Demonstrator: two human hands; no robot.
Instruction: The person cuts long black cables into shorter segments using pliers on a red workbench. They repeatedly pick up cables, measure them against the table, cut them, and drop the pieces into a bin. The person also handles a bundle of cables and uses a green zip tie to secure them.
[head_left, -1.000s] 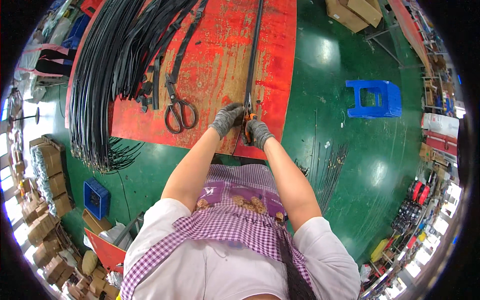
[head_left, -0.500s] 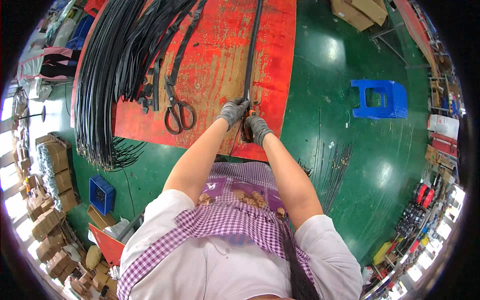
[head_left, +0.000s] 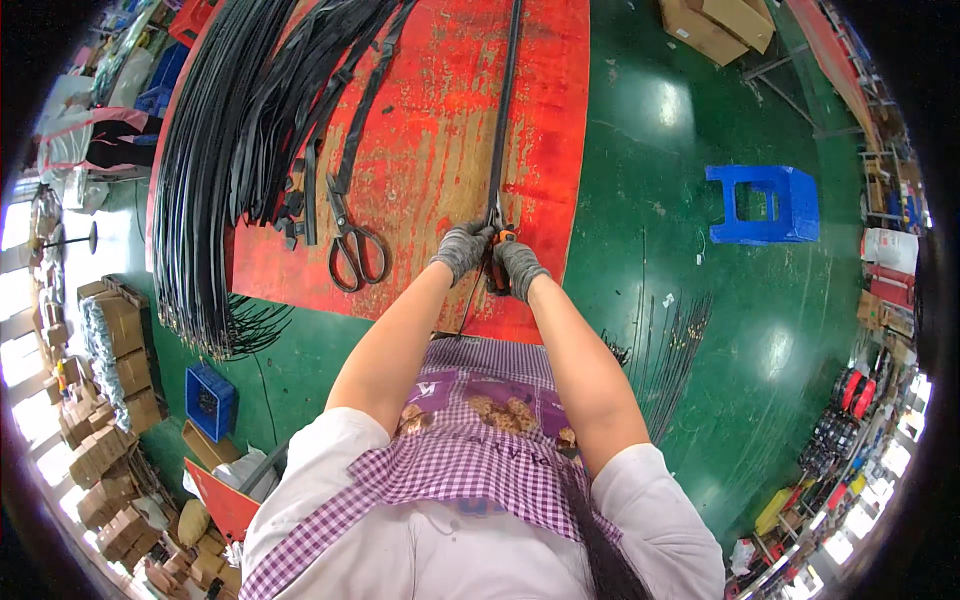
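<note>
A long black strip (head_left: 507,110) runs down the red table toward me, and its near end lies at my gloved left hand (head_left: 463,249). The fingers there are closed on the strip, though the fingertips are partly hidden. Close beside it, my gloved right hand (head_left: 520,266) is wrapped round pliers (head_left: 504,236) with orange and black handles. Their metal jaws point away from me, at the strip beside my left fingertips. Whether the jaws touch the strip I cannot tell. Large black-handled scissors (head_left: 357,258) lie left of my hands, blades pointing away.
A thick bundle of black cables (head_left: 190,190) hangs over the table's left edge, beside black sleeving (head_left: 310,90) and short cut pieces (head_left: 291,220). The worn red table (head_left: 430,130) ends just before my apron. A blue stool (head_left: 765,205) stands on the green floor to the right.
The whole view has shifted slightly, so the table sits lower. My right hand has moved a little forward with the pliers, whose jaws now show beside my left fingertips. The left hand keeps its hold.
</note>
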